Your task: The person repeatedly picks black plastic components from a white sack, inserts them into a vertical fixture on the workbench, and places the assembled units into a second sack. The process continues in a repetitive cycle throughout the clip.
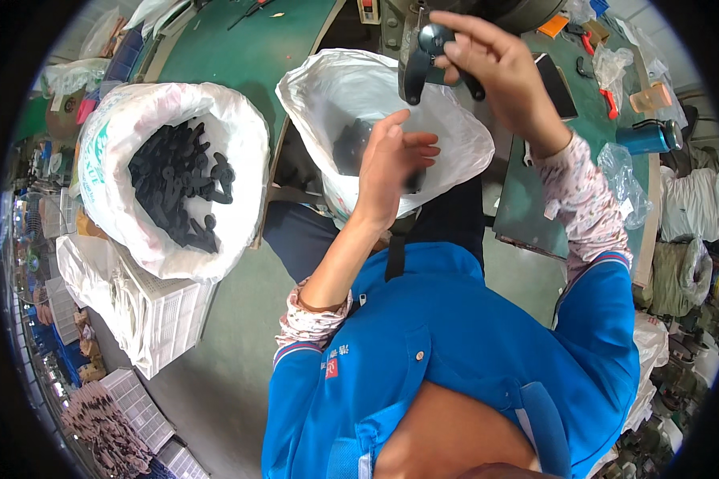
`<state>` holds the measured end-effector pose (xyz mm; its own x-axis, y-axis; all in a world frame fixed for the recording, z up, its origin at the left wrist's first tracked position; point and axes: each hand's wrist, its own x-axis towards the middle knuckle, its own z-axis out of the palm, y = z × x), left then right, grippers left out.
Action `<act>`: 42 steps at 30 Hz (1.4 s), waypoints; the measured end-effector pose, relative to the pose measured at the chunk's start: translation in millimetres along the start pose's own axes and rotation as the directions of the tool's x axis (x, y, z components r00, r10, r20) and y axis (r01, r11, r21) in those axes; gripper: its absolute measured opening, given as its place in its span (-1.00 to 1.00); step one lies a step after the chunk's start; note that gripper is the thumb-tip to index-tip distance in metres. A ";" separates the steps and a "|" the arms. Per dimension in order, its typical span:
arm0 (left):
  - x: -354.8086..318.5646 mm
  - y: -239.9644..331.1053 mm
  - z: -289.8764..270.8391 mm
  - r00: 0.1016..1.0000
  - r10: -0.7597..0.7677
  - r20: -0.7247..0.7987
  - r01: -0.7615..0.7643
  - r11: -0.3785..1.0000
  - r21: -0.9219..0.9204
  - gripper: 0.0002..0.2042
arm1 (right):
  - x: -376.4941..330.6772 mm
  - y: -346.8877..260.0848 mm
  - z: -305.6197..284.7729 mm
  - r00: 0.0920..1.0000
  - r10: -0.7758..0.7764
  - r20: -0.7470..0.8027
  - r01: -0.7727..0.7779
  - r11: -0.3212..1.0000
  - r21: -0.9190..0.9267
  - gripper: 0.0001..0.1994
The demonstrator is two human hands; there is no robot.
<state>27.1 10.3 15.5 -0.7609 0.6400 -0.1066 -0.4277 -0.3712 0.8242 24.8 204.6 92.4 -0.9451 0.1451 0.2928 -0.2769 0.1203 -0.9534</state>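
Observation:
My right hand (495, 68) is raised at the machine and pinches a black part with a round, shiny head (433, 38). Two dark arms spread down from that head, one of them a curved black arm (413, 78). Over the white sack (315, 88) between my knees is my left hand (387, 168), its fingers apart and nothing gripped in them. Just below its fingers a small dark piece (413, 182) shows blurred, apart from the hand as far as I can tell. Dark pieces (351, 145) lie inside this sack, partly hidden by the left hand.
A second white sack (252, 152) at left holds many black pieces (172, 180) and stands on a white plastic crate (168, 311). Green benches (252, 60) flank me. On the right one lie a blue bottle (645, 137), red-handled tools (609, 104) and plastic bags (619, 176).

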 end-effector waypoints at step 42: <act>-37.0 34.9 -69.7 0.977 -0.154 0.150 0.077 0.902 0.426 -0.75 | -54.1 -2.7 25.3 0.580 0.587 0.565 -0.575 0.786 -0.226 -0.75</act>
<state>6.3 -73.2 9.4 -0.6041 0.7831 -0.1478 -0.2366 0.0009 0.9716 72.3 171.6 77.3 -0.8088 -0.4003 -0.4308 0.3647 0.2333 -0.9014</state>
